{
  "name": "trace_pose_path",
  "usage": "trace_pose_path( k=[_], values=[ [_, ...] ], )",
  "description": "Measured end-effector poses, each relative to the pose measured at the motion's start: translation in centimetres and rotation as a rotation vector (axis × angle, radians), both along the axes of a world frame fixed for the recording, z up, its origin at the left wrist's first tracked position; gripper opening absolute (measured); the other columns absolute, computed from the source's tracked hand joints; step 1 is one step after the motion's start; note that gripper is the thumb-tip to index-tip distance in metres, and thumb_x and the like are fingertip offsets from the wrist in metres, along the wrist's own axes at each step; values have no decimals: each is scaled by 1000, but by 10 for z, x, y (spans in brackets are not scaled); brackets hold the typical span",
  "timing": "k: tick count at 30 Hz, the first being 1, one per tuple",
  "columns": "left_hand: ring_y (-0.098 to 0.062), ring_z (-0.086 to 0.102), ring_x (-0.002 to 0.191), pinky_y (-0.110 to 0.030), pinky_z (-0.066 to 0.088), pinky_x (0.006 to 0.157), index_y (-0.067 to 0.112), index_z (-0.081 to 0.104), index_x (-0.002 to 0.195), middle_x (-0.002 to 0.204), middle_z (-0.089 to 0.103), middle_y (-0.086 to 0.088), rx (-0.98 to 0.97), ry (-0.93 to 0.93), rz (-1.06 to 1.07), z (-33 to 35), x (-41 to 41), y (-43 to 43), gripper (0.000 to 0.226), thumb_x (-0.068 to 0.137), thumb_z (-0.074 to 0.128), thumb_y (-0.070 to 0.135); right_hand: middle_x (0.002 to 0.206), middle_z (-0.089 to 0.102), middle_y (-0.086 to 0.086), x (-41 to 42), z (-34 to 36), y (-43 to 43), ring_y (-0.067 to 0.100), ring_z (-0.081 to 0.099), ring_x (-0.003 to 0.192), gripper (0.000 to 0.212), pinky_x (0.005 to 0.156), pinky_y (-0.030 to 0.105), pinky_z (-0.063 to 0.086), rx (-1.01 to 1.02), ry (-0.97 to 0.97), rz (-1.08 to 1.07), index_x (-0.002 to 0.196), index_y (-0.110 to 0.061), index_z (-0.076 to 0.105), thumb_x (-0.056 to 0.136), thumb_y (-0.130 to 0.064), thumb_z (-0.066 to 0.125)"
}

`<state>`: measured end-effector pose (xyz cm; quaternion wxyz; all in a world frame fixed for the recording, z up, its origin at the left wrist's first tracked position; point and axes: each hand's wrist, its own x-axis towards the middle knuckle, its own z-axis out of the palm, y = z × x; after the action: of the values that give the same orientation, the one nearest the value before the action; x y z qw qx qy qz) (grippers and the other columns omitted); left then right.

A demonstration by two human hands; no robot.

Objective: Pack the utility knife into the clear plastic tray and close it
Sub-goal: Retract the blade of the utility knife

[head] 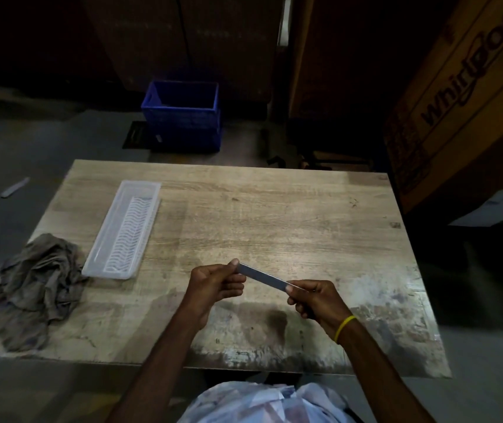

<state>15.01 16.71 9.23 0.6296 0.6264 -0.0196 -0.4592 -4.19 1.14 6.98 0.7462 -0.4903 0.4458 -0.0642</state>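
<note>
Room is very dark; background past the tabletop (pixel 274 209) is mostly unreadable, and the far ends of the utility knife (pixel 262 277) are buried in the hands, so blade state can't be made out. Left hand (pixel 213 285) has its fingers (pixel 235 265) pinched on the knife's upper-left end, right hand (pixel 317 300) clamped around the lower-right end; yellow band (pixel 344 328) on the right wrist. Knife is held slanted, above the near centre of the tabletop, well apart from the clear plastic tray (pixel 122 233). Tray lies at left, long side running away from the camera, ribbed insert visible inside, nothing else discernible in it. Crumpled grey rag (pixel 33 285) just beside the tray's near end, at the tabletop's left edge. Worn wood-grain surface, scuffed near edge. Blue crate (pixel 183 117) on the floor beyond, contents hidden; cardboard box (pixel 463 102) at right, cut off by frame.
</note>
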Motion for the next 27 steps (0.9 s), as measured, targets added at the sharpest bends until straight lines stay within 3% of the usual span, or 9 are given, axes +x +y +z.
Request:
trace_pose_path(
  k=[6, 8, 12, 14, 16, 21, 27],
  values=[
    [-34, 71, 74, -36, 63, 71, -5, 78, 89, 88, 74, -32, 55, -93, -80, -18, -2, 5, 19, 74, 83, 5, 74, 73, 15, -7, -8, 1, 19, 62, 59, 21, 57, 28, 54, -112, -8, 15, 97, -5, 80, 77, -7, 82],
    [-36, 73, 78, -37, 63, 74, -6, 77, 92, 88, 74, -31, 56, -111, -122, -24, 0, 10, 22, 71, 83, -3, 78, 77, 18, -11, -9, 2, 21, 65, 61, 16, 59, 31, 56, -168, 3, 17, 91, -9, 82, 76, -14, 82],
    [-28, 72, 70, -34, 62, 70, -5, 77, 91, 78, 75, -22, 118, -236, -249, -38, -1, 16, 30, 63, 84, -12, 72, 78, 14, -15, -22, 2, 20, 68, 58, 12, 61, 35, 57, -331, 69, 72, 84, -15, 82, 76, -6, 83],
    [-25, 72, 66, -33, 61, 66, -3, 77, 89, 73, 74, -17, 170, -328, -285, -48, -2, 16, 30, 61, 86, -11, 72, 78, 4, -14, -33, 3, 18, 71, 63, 18, 67, 34, 58, -419, 149, 59, 80, -20, 82, 69, -8, 89],
    [-23, 73, 64, -32, 61, 64, 2, 78, 87, 73, 75, -13, 209, -464, -316, -61, -4, 15, 29, 61, 88, -6, 76, 77, -3, -10, -43, 5, 11, 71, 70, 24, 70, 22, 57, -500, 265, -11, 78, -22, 79, 62, -14, 94],
    [-21, 73, 71, -33, 61, 67, 7, 78, 90, 78, 76, -7, 294, -701, -392, -91, -15, 13, 21, 70, 83, 1, 73, 69, -1, -1, -64, 13, 13, 64, 67, 36, 65, 17, 50, -550, 405, -116, 79, -15, 70, 55, -18, 97],
    [-23, 64, 86, -35, 52, 75, 11, 72, 100, 92, 69, -5, 351, -964, -587, -109, -24, 17, 24, 77, 74, 18, 71, 70, -1, -1, -83, 19, 22, 71, 70, 39, 70, 34, 61, -566, 494, -127, 75, -24, 63, 55, -20, 96]
  ],
)
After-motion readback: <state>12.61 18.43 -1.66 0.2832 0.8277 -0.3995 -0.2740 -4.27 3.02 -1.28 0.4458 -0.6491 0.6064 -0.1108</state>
